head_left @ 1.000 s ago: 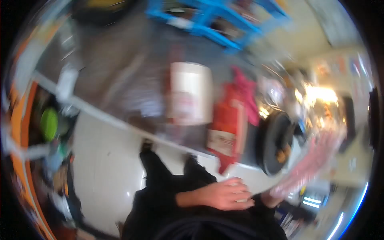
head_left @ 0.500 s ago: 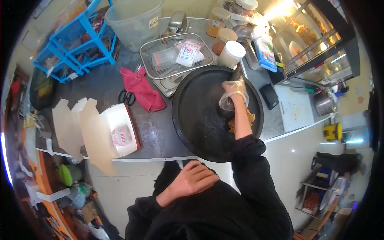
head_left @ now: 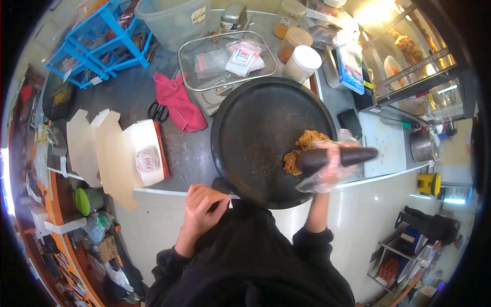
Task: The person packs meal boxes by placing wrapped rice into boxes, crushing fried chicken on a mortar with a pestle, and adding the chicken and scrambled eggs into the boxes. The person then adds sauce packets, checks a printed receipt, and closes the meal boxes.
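Note:
My right hand point(head_left: 331, 166), in a clear plastic glove, grips a dark, thick pestle point(head_left: 357, 155) that lies sideways in the fingers. Its rounded wide end is by the fried chicken point(head_left: 293, 162), which sits as crumbly golden-brown pieces at the right side of a big round black stone mortar point(head_left: 255, 117). Whether pestle and chicken touch, I cannot tell. My left hand point(head_left: 203, 207) is bare and holds nothing. Its fingers are loosely bent, with the thumb apart, just in front of the counter edge to the left of the mortar.
Left on the counter stands an open cardboard box point(head_left: 146, 135) with a wrapped rice packet point(head_left: 148, 159). Scissors point(head_left: 157, 111) and a red cloth point(head_left: 179, 105) lie near a wire basket point(head_left: 186, 82). A white-lidded jar point(head_left: 303, 65) stands behind the mortar, and a white cutting board point(head_left: 383, 146) lies right.
My right hand has come back toward me from the far right of the mortar, bringing the pestle over the chicken's near side. My left hand has moved left and its fingers have loosened.

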Available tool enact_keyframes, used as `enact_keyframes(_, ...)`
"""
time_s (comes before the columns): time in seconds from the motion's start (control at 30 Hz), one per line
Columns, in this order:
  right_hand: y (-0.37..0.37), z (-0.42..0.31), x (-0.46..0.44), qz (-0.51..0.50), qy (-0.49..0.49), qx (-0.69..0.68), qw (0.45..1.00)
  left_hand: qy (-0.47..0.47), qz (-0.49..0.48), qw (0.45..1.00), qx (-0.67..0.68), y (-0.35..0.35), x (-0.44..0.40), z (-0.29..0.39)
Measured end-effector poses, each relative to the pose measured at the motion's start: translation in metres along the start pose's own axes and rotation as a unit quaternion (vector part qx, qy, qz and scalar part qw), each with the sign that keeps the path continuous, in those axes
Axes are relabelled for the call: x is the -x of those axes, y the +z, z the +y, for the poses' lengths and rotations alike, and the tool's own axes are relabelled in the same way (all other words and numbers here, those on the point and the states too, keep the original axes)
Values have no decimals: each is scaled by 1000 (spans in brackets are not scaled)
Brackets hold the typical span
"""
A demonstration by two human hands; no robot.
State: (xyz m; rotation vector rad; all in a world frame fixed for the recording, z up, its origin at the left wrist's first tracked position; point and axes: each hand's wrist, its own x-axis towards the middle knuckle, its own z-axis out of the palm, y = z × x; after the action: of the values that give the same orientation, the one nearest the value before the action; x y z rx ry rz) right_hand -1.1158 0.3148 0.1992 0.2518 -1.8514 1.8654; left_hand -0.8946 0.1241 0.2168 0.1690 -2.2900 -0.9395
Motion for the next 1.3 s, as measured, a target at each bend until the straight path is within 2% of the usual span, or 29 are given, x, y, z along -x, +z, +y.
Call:
enact_keyframes(0.03, -10, -7, -11, -16, 47, -26, 998, 7, -2, 1000, -10, -2, -3, 0)
enact_keyframes(0.1, -4, -41, -15, 33, -8, -78, 996, -6, -7, 1000, -12, -1, -2, -4)
enact_keyframes(0.13, -28, -39, -14, -50, -8, -188, 981, -16, -4, 1000, -16, -1, 0, -6)
enact_keyframes(0.23, -9, 1, 19, -89, -140, 77, 983, -5, -21, 1000, -6, 2, -3, -12)
enact_keyframes(0.33, 2, 6, 6, -59, 61, 20, 996, 7, -33, 999, 0, -5, 3, -8)
enact_keyframes(0.4, -5, -27, 3, -130, -138, 124, 974, -9, -28, 1000, -7, -7, 7, -13)
enact_keyframes(0.5, 26, -14, 25, -103, -38, -118, 987, -23, -19, 999, -18, -10, 5, -24)
enact_keyframes(0.53, 31, 15, 38, -39, -2, -40, 998, -16, -23, 999, -16, -14, 4, -24)
enact_keyframes(0.6, 40, 6, 25, 2, 157, -131, 979, -16, -31, 999, -11, -22, 13, -20)
enact_keyframes(0.67, 47, -35, 14, 8, 107, -103, 989, -18, -11, 1000, -19, -24, 13, -24)
enact_keyframes(0.73, 28, -23, 23, -24, 127, -74, 989, -47, -27, 998, -24, -27, 24, -28)
enact_keyframes(0.77, 39, -28, 25, 5, 69, -80, 994, -47, -22, 998, -27, -25, 21, -34)
enact_keyframes(0.83, 40, 6, 34, -24, -5, 135, 991, -37, -21, 999, -30, -28, 15, -35)
enact_keyframes(0.9, 50, 11, 18, -38, 86, -49, 994, -33, -18, 999, -29, -35, 17, -32)
enact_keyframes(0.93, 46, -6, 8, -61, 28, 1, 998, -35, -17, 999, -26, -39, 20, -28)
enact_keyframes(0.97, 50, -16, 5, 63, 62, -19, 996, -33, -2, 999, -27, -36, 17, -31)
enact_keyframes(1.03, -5, -8, 1, -39, 39, -52, 997, -66, -13, 997, -43, -39, 26, -33)
enact_keyframes(1.1, -10, -36, -3, -156, -191, 104, 963, -61, -2, 997, -43, -35, 25, -42)
enact_keyframes(1.17, 4, 6, 25, -31, -30, 50, 998, -58, -4, 997, -42, -34, 20, -39)
enact_keyframes(1.2, 11, 27, 39, 38, 44, 8, 998, -57, -6, 997, -42, -33, 19, -36)
enact_keyframes(1.23, 11, 28, 31, 17, 65, -19, 998, -52, -2, 998, -40, -33, 19, -32)
enact_keyframes(1.3, 27, -9, 16, 43, 18, 12, 999, -39, -2, 998, -38, -32, 13, -29)
